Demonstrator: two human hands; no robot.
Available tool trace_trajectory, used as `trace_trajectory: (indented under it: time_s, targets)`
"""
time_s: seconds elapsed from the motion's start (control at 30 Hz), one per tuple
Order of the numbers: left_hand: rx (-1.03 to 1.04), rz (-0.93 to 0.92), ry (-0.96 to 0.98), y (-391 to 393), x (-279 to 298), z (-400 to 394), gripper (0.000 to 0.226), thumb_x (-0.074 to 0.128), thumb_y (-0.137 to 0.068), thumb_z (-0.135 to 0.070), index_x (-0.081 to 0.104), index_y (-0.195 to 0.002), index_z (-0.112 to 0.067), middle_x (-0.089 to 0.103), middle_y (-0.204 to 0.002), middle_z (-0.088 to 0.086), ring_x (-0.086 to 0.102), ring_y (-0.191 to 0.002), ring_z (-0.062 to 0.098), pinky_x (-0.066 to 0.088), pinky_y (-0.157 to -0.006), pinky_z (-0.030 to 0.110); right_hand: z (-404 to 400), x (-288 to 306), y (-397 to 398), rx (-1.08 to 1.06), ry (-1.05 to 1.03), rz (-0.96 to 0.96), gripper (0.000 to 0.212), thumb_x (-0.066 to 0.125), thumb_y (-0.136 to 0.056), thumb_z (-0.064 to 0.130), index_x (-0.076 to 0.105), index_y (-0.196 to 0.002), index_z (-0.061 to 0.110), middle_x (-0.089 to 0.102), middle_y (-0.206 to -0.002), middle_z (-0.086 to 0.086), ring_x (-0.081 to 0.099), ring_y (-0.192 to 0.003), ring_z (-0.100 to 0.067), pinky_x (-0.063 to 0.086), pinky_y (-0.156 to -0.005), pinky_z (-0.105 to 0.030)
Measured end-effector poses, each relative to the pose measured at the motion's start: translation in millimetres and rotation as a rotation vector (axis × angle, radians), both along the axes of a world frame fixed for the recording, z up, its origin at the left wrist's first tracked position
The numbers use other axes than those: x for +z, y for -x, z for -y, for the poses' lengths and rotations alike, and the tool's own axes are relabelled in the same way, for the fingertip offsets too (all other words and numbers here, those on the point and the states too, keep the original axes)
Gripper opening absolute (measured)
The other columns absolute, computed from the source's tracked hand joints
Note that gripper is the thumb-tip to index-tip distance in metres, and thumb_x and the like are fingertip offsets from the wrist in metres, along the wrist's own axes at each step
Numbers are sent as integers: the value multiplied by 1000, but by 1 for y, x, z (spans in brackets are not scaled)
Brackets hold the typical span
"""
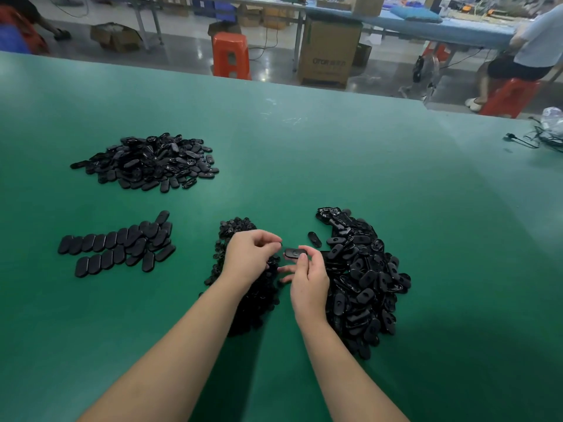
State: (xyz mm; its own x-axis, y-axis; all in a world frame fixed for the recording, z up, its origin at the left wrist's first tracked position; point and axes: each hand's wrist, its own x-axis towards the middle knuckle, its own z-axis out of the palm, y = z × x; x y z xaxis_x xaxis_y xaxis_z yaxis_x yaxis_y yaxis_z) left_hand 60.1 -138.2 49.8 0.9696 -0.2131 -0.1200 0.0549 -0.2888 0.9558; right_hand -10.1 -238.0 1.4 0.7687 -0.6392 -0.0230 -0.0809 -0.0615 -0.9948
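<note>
Black oval shell (295, 254) pinched in right hand (309, 280) grip, left hand (249, 257) just beside

Blk oval shell (295, 253), level; sm. part (279, 245) beside.

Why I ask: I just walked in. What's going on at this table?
A person seems to be assembling black pieces. The right hand pinches an oval shell; the left hand pinches a small black part beside it, not yet joined. A heap of shells lies at the right, a pile of small parts under the left hand, and rows of ovals at the left of the green table.
</note>
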Motion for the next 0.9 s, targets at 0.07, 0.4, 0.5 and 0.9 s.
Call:
trace_trajectory:
  time_s: [0.07, 0.4, 0.5, 0.9]
  targets:
    - [-12, -60, 23, 5, -2, 4, 10, 75, -87, -5, 77, -84, -15, 71, -68, -5, 51, -46, 4, 45, -45, 21, 0, -1, 0, -9, 7, 2, 21, 43, -107, 20, 55, -102, 37, 75, -86, 8, 70, -63, -17, 58, -62, -39]
    - [23, -183, 56, 13, 1, 15, 10, 70, -90, -2, 76, -87, -10, 75, -81, 5, 67, -58, 8, 45, -44, 18, 2, -3, 0, -10, 81, -55, 18, 45, -106, 21, 58, -107, 34, 74, -92, 4, 69, -82, -15, 56, -81, -44]
    - [26, -173, 24, 14, 3, 17, 10, 72, -90, -3, 73, -86, -12, 75, -85, 10, 74, -75, 16, 47, -47, 19, 3, -2, 1, -6, 105, -60, 20, 46, -105, 20, 60, -108, 34, 71, -98, 11, 64, -90, -3, 53, -81, -31]
    - [-22, -89, -139, 12, 6, 18, 11, 75, -87, -12, 76, -79, -20, 75, -77, -1, 69, -72, 18, 56, -64, 30, 2, 2, 3, 14, 134, -55, 20, 44, -105, 16, 61, -109, 26, 69, -96, 12, 61, -88, 3, 44, -70, -15]
